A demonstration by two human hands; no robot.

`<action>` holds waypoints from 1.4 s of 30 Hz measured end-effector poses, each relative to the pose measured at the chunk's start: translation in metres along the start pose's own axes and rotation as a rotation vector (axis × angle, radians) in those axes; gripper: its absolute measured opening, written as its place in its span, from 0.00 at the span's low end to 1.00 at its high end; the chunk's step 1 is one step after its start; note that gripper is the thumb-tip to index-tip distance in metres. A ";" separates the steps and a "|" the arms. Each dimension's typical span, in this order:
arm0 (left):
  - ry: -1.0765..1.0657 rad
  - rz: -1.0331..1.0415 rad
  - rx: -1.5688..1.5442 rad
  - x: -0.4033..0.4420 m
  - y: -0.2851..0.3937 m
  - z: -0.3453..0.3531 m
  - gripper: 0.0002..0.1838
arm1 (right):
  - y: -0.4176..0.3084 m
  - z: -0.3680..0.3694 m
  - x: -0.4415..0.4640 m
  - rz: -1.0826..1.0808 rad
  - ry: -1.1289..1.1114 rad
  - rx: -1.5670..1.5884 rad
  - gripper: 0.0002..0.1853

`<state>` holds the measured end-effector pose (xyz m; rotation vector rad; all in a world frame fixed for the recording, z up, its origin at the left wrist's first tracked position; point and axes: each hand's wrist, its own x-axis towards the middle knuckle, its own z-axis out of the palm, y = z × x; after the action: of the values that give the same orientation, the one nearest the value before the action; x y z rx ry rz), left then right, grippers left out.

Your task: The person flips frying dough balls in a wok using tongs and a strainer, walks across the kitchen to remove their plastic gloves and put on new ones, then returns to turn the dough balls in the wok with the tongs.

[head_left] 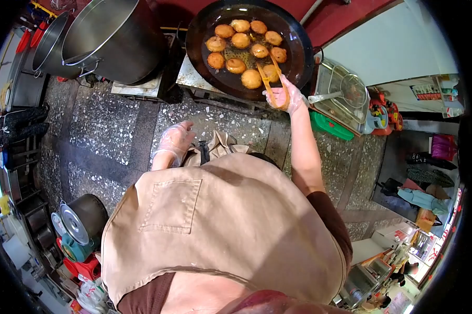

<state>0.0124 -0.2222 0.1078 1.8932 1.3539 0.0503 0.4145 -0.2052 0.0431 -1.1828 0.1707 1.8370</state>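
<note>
Several round golden-brown fritters (240, 40) float in oil in a big black wok (199, 52) at the top centre. My right hand (285, 97), in a clear plastic glove, is closed round wooden tongs (267, 81) at the wok's near right rim. The tongs' tips reach into the oil, around the lower right fritters; whether they grip one, I cannot tell. Left of the wok's near side, my left hand (175, 140), also gloved, hangs in the air over the speckled floor. It holds nothing, and its fingers are loosely apart.
Two large metal pots (115, 42) stand at the upper left. Right of the wok, a wire strainer (353, 90) lies on a metal tray (327, 76) above a green crate (331, 125). A lidded pot (92, 212) is at the lower left. People (406, 272) appear far off at the lower right.
</note>
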 end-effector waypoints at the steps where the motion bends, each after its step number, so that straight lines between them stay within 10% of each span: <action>1: 0.001 0.000 -0.002 0.000 0.000 0.000 0.21 | 0.001 -0.002 0.000 0.015 -0.034 0.026 0.49; 15: -0.009 0.007 0.010 0.000 0.000 0.003 0.21 | 0.035 0.000 -0.038 0.031 -0.278 0.211 0.52; 23: -0.044 0.003 0.014 0.003 0.001 0.004 0.22 | 0.049 0.011 -0.061 -0.120 -0.287 0.163 0.35; 35: -0.058 0.024 0.033 0.004 0.000 0.006 0.23 | 0.051 0.030 -0.077 -0.451 0.151 -0.177 0.17; 42: -0.075 0.006 0.015 0.001 0.006 0.003 0.23 | 0.032 0.022 -0.056 -0.468 0.709 -1.270 0.33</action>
<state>0.0184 -0.2237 0.1089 1.8930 1.3012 -0.0275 0.3833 -0.2457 0.0875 -2.4271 -0.9372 0.9193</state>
